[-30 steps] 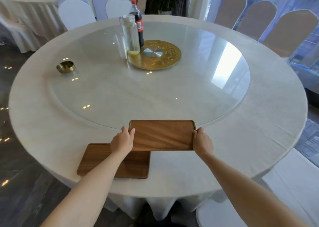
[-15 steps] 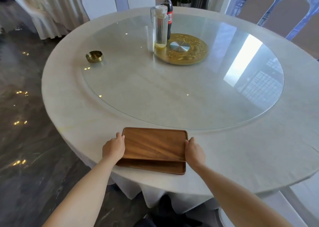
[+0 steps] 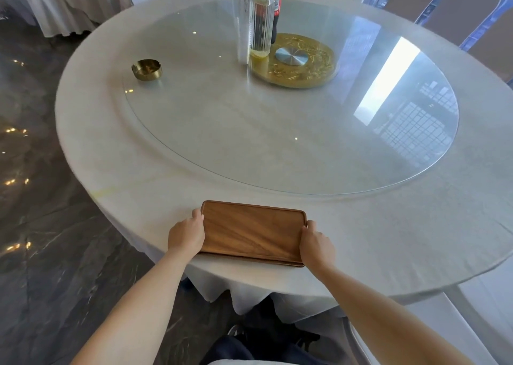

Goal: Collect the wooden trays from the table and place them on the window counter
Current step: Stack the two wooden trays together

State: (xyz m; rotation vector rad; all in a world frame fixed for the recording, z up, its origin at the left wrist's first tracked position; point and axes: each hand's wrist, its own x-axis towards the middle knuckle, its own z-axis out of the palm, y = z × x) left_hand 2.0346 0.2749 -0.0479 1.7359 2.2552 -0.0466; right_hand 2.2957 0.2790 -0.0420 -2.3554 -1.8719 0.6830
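A rectangular wooden tray (image 3: 251, 231) lies near the front edge of the round white table (image 3: 388, 239). A second wooden tray lies squarely under it, with only a thin edge (image 3: 249, 259) showing along the front. My left hand (image 3: 186, 234) grips the stack's left short side. On the right short side, my right hand (image 3: 315, 242) holds the stack, fingers curled over the rim. The stack rests on the tablecloth.
A glass turntable (image 3: 277, 131) covers the table's middle, with a gold centre disc (image 3: 294, 59), a clear pitcher (image 3: 259, 20), a cola bottle (image 3: 276, 1) and a brass ashtray (image 3: 147, 69). Covered chairs (image 3: 460, 6) stand at the far right. Dark glossy floor (image 3: 41, 226) lies left.
The upper tray, held at both ends, slid left and toward me onto the lower tray; the two now lie aligned as one stack. My view shifted left.
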